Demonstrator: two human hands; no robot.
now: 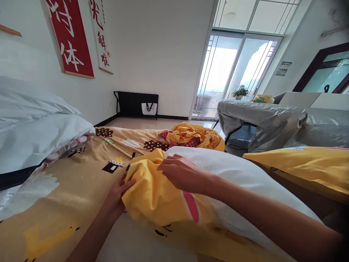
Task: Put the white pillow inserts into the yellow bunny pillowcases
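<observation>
A white pillow point(240, 182) lies across the bed in front of me, half inside a yellow pillowcase point(155, 200) with a pink stripe. My right hand point(181, 171) rests on top of the pillowcase's bunched edge, fingers curled and pinching the yellow cloth where it meets the pillow. My left hand point(120, 193) grips the same pillowcase at its lower left edge, fingers closed on the fabric.
The bed sheet point(81, 182) is tan-yellow with cartoon prints. White pillows point(29, 123) are stacked at the left. A crumpled yellow and red cloth point(193, 136) lies at the bed's far end. A grey covered table point(272, 120) stands to the right, before glass doors.
</observation>
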